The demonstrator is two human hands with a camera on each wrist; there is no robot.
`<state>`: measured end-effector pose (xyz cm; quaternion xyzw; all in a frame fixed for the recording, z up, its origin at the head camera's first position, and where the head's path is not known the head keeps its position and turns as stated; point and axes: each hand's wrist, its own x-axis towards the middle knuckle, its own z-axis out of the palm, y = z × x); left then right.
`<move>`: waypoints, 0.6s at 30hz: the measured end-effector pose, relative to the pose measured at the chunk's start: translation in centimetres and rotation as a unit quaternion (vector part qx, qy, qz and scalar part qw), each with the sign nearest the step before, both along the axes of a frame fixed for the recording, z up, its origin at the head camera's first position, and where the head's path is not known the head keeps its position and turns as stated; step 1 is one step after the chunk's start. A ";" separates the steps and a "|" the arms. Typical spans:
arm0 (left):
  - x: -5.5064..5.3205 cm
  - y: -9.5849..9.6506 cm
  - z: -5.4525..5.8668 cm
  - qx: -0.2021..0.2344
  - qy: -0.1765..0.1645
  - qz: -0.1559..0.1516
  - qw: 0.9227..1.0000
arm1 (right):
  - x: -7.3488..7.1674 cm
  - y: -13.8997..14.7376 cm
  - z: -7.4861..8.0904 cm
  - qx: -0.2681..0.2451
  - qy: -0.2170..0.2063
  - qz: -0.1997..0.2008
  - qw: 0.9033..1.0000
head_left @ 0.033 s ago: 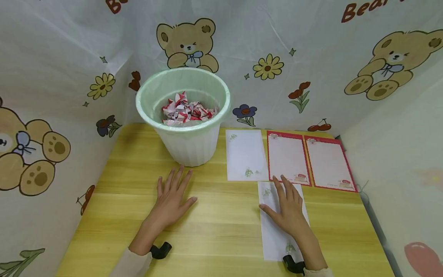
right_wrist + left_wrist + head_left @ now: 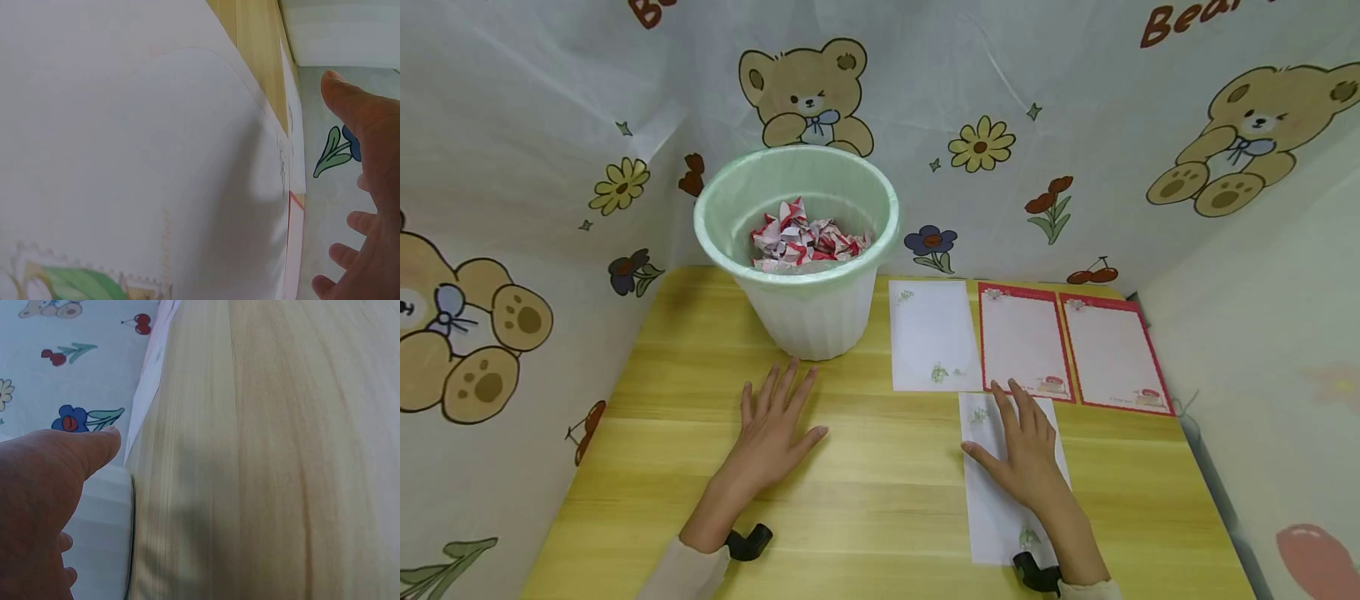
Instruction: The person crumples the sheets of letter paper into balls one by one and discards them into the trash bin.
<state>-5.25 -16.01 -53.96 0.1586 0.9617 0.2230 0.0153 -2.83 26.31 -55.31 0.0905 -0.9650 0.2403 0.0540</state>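
Observation:
My left hand [image 2: 772, 446] lies over the wooden table with its fingers spread, holding nothing. Its fingertips point at the base of a pale green and white bin [image 2: 812, 312]. Crumpled red-and-white paper [image 2: 801, 237] fills part of that bin. On the right, my right hand [image 2: 1026, 454] is spread over a white sheet of paper [image 2: 988, 508] with small green leaf prints, hiding part of it. The right wrist view shows the hand's shadow on this sheet [image 2: 156, 137]. Its fingertips reach the lower edge of a red-bordered sheet [image 2: 1026, 342].
Beside that one lie another red-bordered sheet [image 2: 1116, 354] and a plain white sheet [image 2: 934, 333], in a row along the table's back. A bear-print cloth [image 2: 977, 75] hangs behind and around the yellow wooden table [image 2: 865, 500]. Each wrist carries a black mount [image 2: 748, 543].

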 end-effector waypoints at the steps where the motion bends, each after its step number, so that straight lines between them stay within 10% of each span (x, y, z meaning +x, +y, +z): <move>1: 0.0 0.0 0.0 0.000 -0.001 0.000 1.000 | 0.1 0.0 0.0 0.000 0.000 0.000 1.000; 18: 0.4 -0.2 0.5 0.001 -0.010 0.001 1.000 | 0.5 0.2 0.4 0.004 -0.014 -0.005 1.000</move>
